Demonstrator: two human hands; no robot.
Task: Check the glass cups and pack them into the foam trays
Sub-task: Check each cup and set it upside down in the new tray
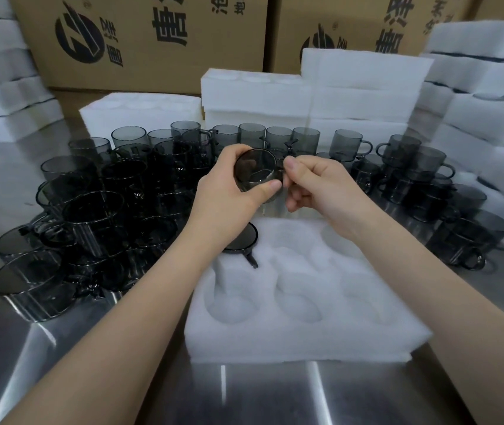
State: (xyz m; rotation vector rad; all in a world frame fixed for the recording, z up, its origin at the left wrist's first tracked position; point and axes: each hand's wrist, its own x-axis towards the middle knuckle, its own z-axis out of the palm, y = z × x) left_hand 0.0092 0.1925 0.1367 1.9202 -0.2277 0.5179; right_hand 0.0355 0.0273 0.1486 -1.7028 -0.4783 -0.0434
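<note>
Checking step: the left hand [229, 191] grips the smoked glass cup [258, 170] by its body and the right hand [315, 185] pinches its handle, above the foam tray [305, 342] at the desk's [244, 394] near edge (a packed cup [241, 240] fills its far-left pocket). Next, probably, a free pocket, handle aligned.
</note>
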